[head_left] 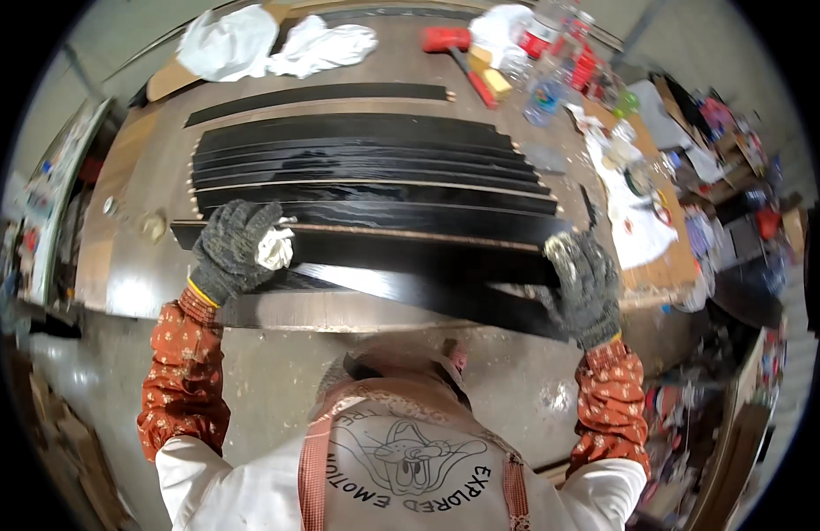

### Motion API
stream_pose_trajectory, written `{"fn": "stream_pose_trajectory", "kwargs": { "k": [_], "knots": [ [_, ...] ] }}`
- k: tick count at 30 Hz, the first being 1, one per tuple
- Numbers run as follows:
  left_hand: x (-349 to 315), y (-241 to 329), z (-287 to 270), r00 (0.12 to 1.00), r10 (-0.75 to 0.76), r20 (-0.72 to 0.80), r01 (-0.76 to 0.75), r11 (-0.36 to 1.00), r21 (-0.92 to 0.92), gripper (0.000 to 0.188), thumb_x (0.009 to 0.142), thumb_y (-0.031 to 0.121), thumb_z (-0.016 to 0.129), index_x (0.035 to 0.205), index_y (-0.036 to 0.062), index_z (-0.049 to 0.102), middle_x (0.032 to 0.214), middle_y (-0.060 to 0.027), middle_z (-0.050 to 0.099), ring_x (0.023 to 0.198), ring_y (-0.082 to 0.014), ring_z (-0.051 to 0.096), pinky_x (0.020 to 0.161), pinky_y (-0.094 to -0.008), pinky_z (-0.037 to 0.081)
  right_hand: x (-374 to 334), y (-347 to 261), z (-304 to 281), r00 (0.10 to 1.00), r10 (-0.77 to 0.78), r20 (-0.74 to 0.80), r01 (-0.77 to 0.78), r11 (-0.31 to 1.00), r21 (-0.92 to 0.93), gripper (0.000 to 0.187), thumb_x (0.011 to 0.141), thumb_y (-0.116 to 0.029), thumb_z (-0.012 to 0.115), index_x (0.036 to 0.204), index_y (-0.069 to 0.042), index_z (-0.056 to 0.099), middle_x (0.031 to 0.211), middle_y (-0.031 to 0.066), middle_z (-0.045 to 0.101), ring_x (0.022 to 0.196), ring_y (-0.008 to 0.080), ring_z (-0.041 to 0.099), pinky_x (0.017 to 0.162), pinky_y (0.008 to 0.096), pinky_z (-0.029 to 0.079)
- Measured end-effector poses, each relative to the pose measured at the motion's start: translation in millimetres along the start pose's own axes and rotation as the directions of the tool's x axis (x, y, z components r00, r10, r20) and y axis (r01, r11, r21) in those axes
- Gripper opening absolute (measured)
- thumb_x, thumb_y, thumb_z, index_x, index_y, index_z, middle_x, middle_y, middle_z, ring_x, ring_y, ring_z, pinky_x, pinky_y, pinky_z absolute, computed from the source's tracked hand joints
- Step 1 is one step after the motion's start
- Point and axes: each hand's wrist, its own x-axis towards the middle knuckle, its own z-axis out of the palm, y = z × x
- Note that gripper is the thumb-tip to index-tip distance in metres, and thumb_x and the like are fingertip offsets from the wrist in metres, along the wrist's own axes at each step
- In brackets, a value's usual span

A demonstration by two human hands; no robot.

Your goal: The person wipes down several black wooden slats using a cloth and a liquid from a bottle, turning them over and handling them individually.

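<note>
Both of my hands wear dark grey knitted gloves. My left hand (237, 246) is closed round a crumpled white cloth (275, 246), close against the left part of a black wooden board (410, 252). My right hand (582, 288) grips the right ends of the near boards, its fingers wrapped over them; how many it holds is hidden. A second glossy black board (436, 299) slants toward me below the first, its right end at my right hand. Beyond lie several black boards (357, 164) side by side, with pale pegs at their ends.
One separate black board (321, 99) lies farther back. A red-headed mallet (447, 40), a yellow sponge (496, 82) and plastic bottles (543, 102) stand at the far right. White cloths (326, 44) lie far left. The table's near edge (277, 323) runs before me.
</note>
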Motion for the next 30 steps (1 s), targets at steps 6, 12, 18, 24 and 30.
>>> {"fn": "stream_pose_trajectory", "kwargs": {
  "k": [6, 12, 18, 24, 30],
  "knots": [
    [25, -17, 23, 0.987, 0.095, 0.133, -0.074, 0.985, -0.153, 0.044, 0.068, 0.032, 0.07, 0.108, 0.0128, 0.064, 0.103, -0.011, 0.062, 0.092, -0.0332, 0.057, 0.081, -0.0449, 0.046, -4, -9, 12, 0.952, 0.195, 0.235, -0.204, 0.979, 0.015, 0.062, 0.082, -0.036, 0.063, 0.138, -0.017, 0.045, 0.133, 0.0093, 0.049, 0.127, 0.0306, 0.04, 0.111, 0.0472, 0.027],
    [48, -11, 12, 0.948, 0.082, 0.309, 0.024, 0.945, -0.325, 0.038, 0.068, 0.029, 0.07, 0.102, 0.0125, 0.065, 0.1, -0.0112, 0.064, 0.087, -0.034, 0.059, 0.076, -0.0444, 0.048, -5, -27, 12, 0.933, 0.351, 0.081, -0.351, 0.936, -0.013, 0.066, 0.081, -0.04, 0.066, 0.138, -0.016, 0.044, 0.135, 0.0134, 0.047, 0.127, 0.033, 0.04, 0.108, 0.0482, 0.028],
    [46, -11, 13, 0.912, 0.024, 0.41, 0.089, 0.963, -0.253, 0.036, 0.073, 0.031, 0.066, 0.101, 0.0084, 0.065, 0.093, -0.0132, 0.065, 0.084, -0.0339, 0.06, 0.076, -0.0444, 0.049, -36, -100, 60, 0.948, 0.127, 0.291, -0.131, 0.991, -0.005, 0.069, 0.075, -0.045, 0.068, 0.137, -0.026, 0.045, 0.136, 0.0131, 0.04, 0.123, 0.0342, 0.042, 0.107, 0.0558, 0.029],
    [31, -15, 19, 0.978, 0.041, 0.206, 0.008, 0.973, -0.232, 0.035, 0.072, 0.033, 0.068, 0.097, 0.0087, 0.065, 0.087, -0.0128, 0.064, 0.081, -0.0343, 0.061, 0.072, -0.043, 0.051, -6, -78, 58, 0.944, 0.073, 0.322, -0.125, 0.981, 0.146, 0.062, 0.08, -0.039, 0.065, 0.136, -0.023, 0.046, 0.125, 0.012, 0.051, 0.118, 0.0323, 0.047, 0.103, 0.0495, 0.036],
    [19, -26, 27, 0.976, -0.055, 0.209, 0.094, 0.978, -0.184, 0.06, 0.059, 0.035, 0.076, 0.112, 0.0093, 0.061, 0.105, -0.0121, 0.062, 0.098, -0.0327, 0.059, 0.086, -0.0436, 0.047, 10, -74, 88, 0.923, 0.202, 0.328, -0.226, 0.973, 0.037, 0.049, 0.094, -0.044, 0.044, 0.138, -0.023, 0.046, 0.137, 0.0146, 0.047, 0.132, 0.0348, 0.036, 0.112, 0.0512, 0.021]
  ]
}}
